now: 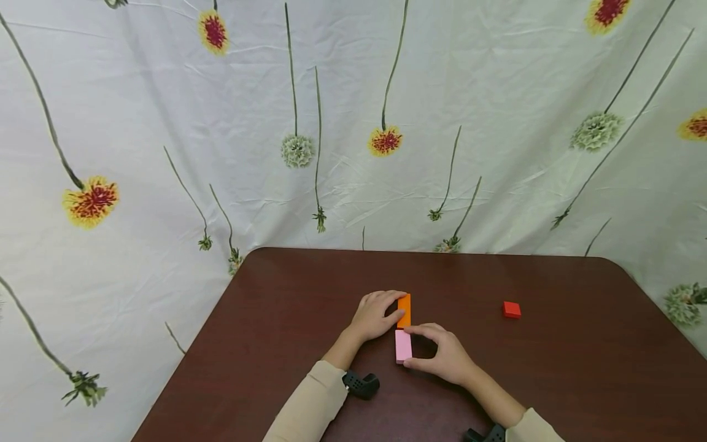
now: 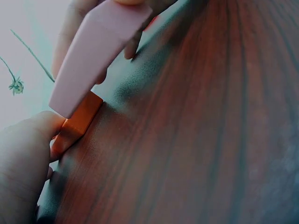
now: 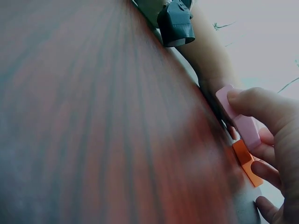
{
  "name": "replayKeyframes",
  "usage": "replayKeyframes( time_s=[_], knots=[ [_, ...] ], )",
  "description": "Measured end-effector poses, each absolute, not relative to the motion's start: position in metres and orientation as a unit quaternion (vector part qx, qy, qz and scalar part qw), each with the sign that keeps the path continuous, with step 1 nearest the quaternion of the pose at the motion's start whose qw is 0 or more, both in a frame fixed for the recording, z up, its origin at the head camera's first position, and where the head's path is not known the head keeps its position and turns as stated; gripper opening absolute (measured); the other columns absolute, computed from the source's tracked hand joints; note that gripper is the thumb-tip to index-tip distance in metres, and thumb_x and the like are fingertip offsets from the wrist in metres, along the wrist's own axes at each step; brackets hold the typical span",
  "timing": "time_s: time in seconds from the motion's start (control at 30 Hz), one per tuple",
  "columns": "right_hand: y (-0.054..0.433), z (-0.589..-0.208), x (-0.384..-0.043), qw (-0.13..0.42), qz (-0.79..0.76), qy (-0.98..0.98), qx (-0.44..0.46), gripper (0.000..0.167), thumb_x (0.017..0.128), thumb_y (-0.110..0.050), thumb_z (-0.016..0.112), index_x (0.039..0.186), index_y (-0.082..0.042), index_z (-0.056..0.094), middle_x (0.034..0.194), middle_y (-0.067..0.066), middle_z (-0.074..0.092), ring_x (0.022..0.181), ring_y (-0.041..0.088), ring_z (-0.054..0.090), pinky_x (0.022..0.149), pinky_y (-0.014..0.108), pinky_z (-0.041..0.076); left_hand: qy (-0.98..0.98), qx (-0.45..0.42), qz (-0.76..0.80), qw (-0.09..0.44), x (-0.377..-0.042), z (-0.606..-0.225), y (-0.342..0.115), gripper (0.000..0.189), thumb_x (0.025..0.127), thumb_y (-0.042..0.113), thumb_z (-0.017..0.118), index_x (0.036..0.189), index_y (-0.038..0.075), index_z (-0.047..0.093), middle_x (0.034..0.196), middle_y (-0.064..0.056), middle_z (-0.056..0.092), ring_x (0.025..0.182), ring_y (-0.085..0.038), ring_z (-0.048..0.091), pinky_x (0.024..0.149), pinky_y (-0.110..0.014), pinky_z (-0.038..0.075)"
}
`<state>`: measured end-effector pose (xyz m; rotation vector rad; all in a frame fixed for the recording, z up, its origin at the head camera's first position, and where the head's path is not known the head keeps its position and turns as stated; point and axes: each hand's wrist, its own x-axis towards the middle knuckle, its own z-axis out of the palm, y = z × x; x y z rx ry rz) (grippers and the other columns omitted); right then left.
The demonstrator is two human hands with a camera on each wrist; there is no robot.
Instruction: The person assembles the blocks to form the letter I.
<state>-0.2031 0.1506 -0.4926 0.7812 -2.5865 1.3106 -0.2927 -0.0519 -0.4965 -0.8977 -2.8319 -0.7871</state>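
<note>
An orange rectangular block (image 1: 405, 311) lies on the dark brown table, its long side running away from me. My left hand (image 1: 374, 317) grips it from the left, thumb near its close end and fingers at its far end. My right hand (image 1: 446, 355) holds a pink rectangular block (image 1: 403, 346) between thumb and fingers, from the right. In the left wrist view the pink block (image 2: 91, 60) is raised and tilted above the table, overlapping the orange block (image 2: 80, 120). The right wrist view has the right thumb across the pink block (image 3: 245, 128), with the orange block (image 3: 246, 162) just beyond.
A red block (image 1: 511, 309) sits on the table (image 1: 563, 368), off to the right of both hands. Dark wrist-worn cameras (image 1: 361, 385) are strapped at both wrists. Behind the table's far edge hangs a white flower-print cloth (image 1: 342, 184).
</note>
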Motion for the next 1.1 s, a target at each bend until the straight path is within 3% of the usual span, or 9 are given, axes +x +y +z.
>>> replayKeyframes(
  time_s=[0.77, 1.1],
  knots=[
    [0.1489, -0.4991, -0.2027, 0.091, 0.387, -0.873, 0.283, 0.053, 0.074, -0.037, 0.085, 0.119, -0.015, 0.070, 0.113, -0.006, 0.065, 0.108, 0.015, 0.055, 0.092, 0.045, 0.047, -0.920, -0.293, -0.259, 0.037, -0.2926, -0.4983, -0.0512, 0.045, 0.100, 0.037, 0.050, 0.141, 0.019, 0.052, 0.143, -0.002, 0.051, 0.132, -0.028, 0.042, 0.110, -0.053, 0.024],
    [0.1478, -0.5009, -0.2045, 0.094, 0.390, -0.872, 0.281, 0.051, 0.076, -0.037, 0.083, 0.120, -0.015, 0.068, 0.112, -0.007, 0.059, 0.106, 0.015, 0.054, 0.090, 0.047, 0.047, -0.921, -0.289, -0.258, 0.039, -0.2918, -0.4976, -0.0513, 0.044, 0.100, 0.037, 0.051, 0.141, 0.019, 0.052, 0.143, -0.002, 0.051, 0.132, -0.028, 0.042, 0.110, -0.052, 0.024]
  ],
)
